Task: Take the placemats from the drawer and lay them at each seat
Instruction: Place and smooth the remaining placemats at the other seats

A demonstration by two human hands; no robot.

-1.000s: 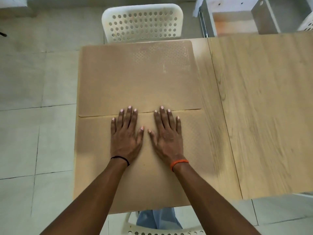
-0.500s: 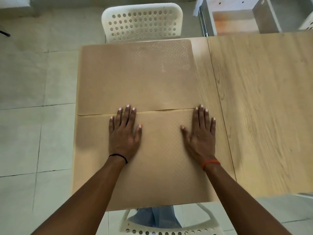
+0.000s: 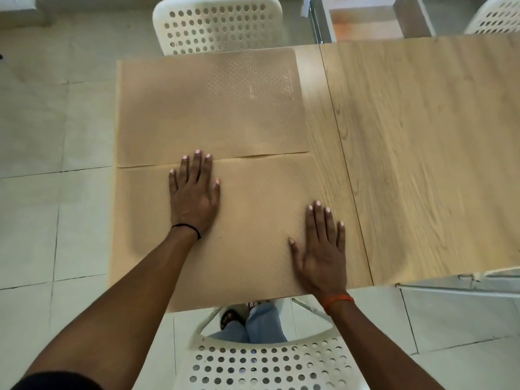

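Near placemat (image 3: 253,226): tan, lies flat on the wooden table (image 3: 422,153) at the seat closest to me, its near edge reaching the table's 6 o'clock edge; its far edge meets the far placemat (image 3: 202,108) along a seam w/ a slight overlap, which mat is on top I cannot tell. Far placemat: same tan, flat, toward 12 o'clock, in front of the far chair (image 3: 219,23); embossed dot texture shows at its 1 o'clock corner. Both mats cover the table's left end and run to its 9 o'clock edge; bare wood strip to their right, at 3 o'clock. My left hand (image 3: 194,198): palm down, fingers straight and close together, pressing flat on the near mat, fingertips at the seam at approx. the mat's 11 o'clock; holds nothing; black band at wrist. My right hand (image 3: 323,249): palm down, fingers straight, thumb spread wide, flat on the near mat's right edge at approx. 4 o'clock, outer fingers over onto bare wood; holds nothing; orange band at wrist. Near chair (image 3: 264,361): white, perforated, at 6 o'clock below the table edge; my legs in blue fabric and a sandal show through its gap. Table top has a straight joint line right of the mats. A third white chair (image 3: 495,18) at 1 o'clock, far corner. Floor (image 3: 56,136): pale tiles, 9 o'clock side.
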